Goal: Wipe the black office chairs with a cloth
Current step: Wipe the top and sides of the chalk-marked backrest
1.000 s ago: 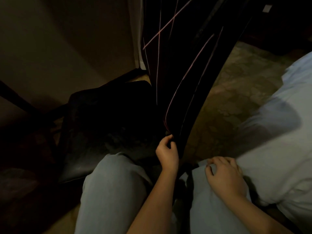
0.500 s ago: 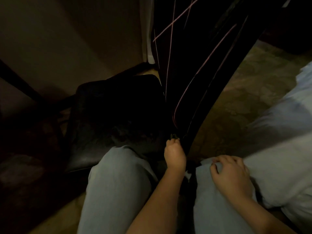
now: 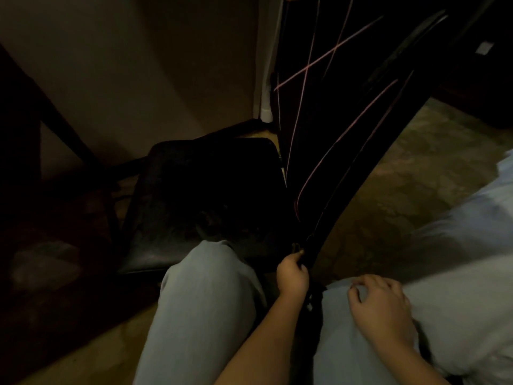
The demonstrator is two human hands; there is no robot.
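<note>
A black office chair stands in front of me in dim light, its worn seat (image 3: pixel 200 201) at centre left. Its tall black back (image 3: pixel 336 129), crossed by thin pink lines, rises at centre right. My left hand (image 3: pixel 293 273) grips the lower edge of that back, fingers curled round it. A small dark bit shows at the fingertips; I cannot tell whether it is a cloth. My right hand (image 3: pixel 380 309) rests on my right knee with fingers loosely bent, holding nothing.
My knees in light blue jeans (image 3: pixel 205 295) fill the lower frame. A beige wall (image 3: pixel 138 65) with a white pipe (image 3: pixel 266 87) stands behind the chair. Mottled floor (image 3: pixel 416 173) lies on the right, dark furniture (image 3: pixel 25 168) on the left, and a pale garment (image 3: pixel 472 287) at the far right.
My left hand has slid a little down the chair back's lower edge, its fingers closing tighter. The right hand stays on my knee. The view has shifted slightly.
</note>
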